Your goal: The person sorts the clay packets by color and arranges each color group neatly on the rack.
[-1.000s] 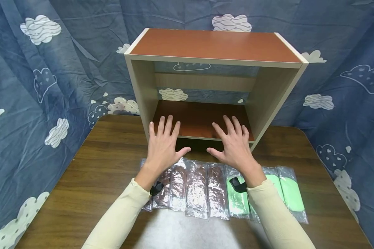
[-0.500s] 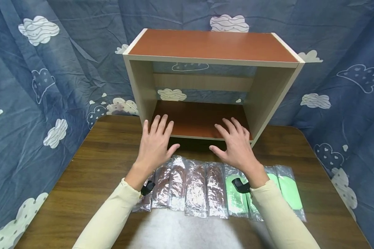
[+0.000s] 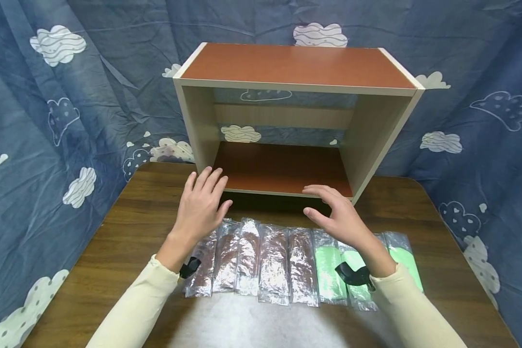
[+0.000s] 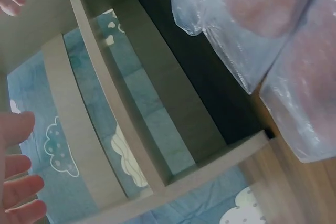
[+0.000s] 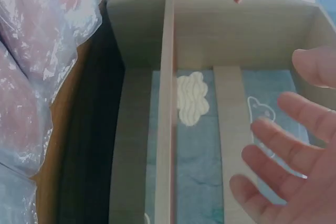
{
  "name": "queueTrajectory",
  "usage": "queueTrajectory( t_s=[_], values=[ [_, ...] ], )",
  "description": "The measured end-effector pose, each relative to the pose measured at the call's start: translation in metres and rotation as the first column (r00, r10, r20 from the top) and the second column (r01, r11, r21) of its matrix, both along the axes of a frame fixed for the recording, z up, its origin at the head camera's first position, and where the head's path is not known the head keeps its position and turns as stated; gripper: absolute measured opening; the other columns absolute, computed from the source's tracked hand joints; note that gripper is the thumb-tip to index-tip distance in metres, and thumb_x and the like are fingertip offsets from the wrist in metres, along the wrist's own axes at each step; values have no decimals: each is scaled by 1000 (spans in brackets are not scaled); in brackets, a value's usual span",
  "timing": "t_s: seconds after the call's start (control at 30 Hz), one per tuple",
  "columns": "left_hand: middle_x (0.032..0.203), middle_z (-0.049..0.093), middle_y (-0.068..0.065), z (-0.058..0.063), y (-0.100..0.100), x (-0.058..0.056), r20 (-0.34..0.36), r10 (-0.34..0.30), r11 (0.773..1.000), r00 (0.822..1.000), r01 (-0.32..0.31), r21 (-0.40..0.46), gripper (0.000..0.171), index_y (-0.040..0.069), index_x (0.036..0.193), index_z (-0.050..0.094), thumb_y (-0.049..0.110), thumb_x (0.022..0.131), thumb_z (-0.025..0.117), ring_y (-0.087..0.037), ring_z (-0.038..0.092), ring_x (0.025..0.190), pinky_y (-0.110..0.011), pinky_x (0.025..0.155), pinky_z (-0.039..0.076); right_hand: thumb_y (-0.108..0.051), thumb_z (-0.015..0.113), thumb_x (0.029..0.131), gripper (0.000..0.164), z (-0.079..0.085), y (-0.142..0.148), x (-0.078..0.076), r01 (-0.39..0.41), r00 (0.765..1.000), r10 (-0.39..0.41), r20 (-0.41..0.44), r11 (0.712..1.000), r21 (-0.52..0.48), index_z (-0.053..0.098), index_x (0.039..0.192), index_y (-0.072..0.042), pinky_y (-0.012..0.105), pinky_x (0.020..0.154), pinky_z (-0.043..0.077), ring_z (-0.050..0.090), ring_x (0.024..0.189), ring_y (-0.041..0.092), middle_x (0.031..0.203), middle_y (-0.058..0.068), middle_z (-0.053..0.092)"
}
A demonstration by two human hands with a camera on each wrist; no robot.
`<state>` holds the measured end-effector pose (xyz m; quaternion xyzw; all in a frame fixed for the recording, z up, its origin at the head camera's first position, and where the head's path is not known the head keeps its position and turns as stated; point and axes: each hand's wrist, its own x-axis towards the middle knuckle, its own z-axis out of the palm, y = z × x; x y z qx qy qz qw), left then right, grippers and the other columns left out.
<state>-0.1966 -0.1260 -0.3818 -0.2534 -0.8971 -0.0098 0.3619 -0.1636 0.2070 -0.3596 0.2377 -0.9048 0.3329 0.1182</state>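
Observation:
My left hand (image 3: 198, 205) hovers above the table's left-middle, palm down, fingers loosely spread and holding nothing. Just below its wrist lies the leftmost of several brown packets (image 3: 274, 263), flat and in shiny clear plastic. My right hand (image 3: 342, 218), also holding nothing, is turned with its thumb and fingers pointing left, over the far ends of several green packets (image 3: 329, 273) in the same row. Its fingers look straight and relaxed in the right wrist view (image 5: 294, 145). Part of the green packets is hidden by the right forearm.
Behind the row stands an open-fronted shelf unit (image 3: 296, 65) with a red-brown top and a red-brown inner board (image 3: 282, 166). Everything rests on a dark wooden table (image 3: 126, 232). A blue curtain (image 3: 126, 58) with white clouds hangs around it.
Both hands have drawn apart and back from the shelf front. The left has shifted left and nearer; the right has moved slightly right and turned onto its side. The packets have stayed put.

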Motion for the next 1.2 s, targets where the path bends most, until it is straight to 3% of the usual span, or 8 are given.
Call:
queueTrajectory(
  t_s=[0.1, 0.37, 0.57, 0.77, 0.97, 1.2],
  values=[
    [135, 63, -13, -1, -4, 1, -16, -40, 998, 999, 40, 47, 49, 5, 127, 63, 29, 86, 73, -35, 56, 129, -54, 108, 42, -16, 70, 91, 40, 1, 4, 6, -16, 1000, 17, 12, 999, -40, 62, 130, -9, 53, 103, 42, 54, 129, 28, 134, 8, 62],
    [126, 68, -14, -2, -13, 2, 8, -95, 981, 995, 92, 173, 45, 3, 123, 65, 20, 83, 77, -35, 62, 118, -49, 98, 50, -16, 69, 92, 37, -4, 11, 8, -12, 1000, 12, 8, 1000, -10, 62, 129, -15, 48, 94, 50, 59, 123, 22, 130, 3, 65],
    [121, 69, -14, 7, -23, -2, -16, -102, 962, 995, 102, 255, 43, 2, 121, 66, 18, 83, 75, -34, 64, 112, -48, 87, 53, -14, 69, 92, 36, -5, 23, 12, 11, 1000, -11, 1, 1000, 22, 63, 127, -14, 42, 88, 52, 61, 117, 23, 127, 4, 66],
    [116, 71, -17, 21, -34, -7, -45, -74, 942, 996, 84, 326, 39, 1, 119, 67, 17, 83, 74, -37, 66, 105, -49, 85, 53, -13, 70, 91, 36, -4, 37, 17, 33, 999, -32, -18, 998, 55, 64, 126, -13, 24, 83, 49, 60, 95, 11, 125, 4, 67],
    [111, 71, -18, 37, -40, -14, -39, -43, 903, 998, 56, 426, 38, -1, 118, 66, 15, 84, 73, -39, 66, 98, -49, 85, 53, -12, 71, 90, 39, 0, 53, 22, 46, 998, -43, -37, 994, 100, 63, 128, -13, 20, 83, 48, 56, 91, -2, 125, 5, 67],
    [113, 69, -15, 54, -43, -24, 35, -25, 825, 999, 1, 565, 48, 0, 129, 59, 17, 86, 72, -34, 67, 97, -51, 80, 51, -7, 73, 87, 44, 8, 71, 25, 38, 996, -29, -84, 993, 110, 62, 129, -10, 5, 87, 41, 51, 106, -13, 122, 5, 67]
  ],
)
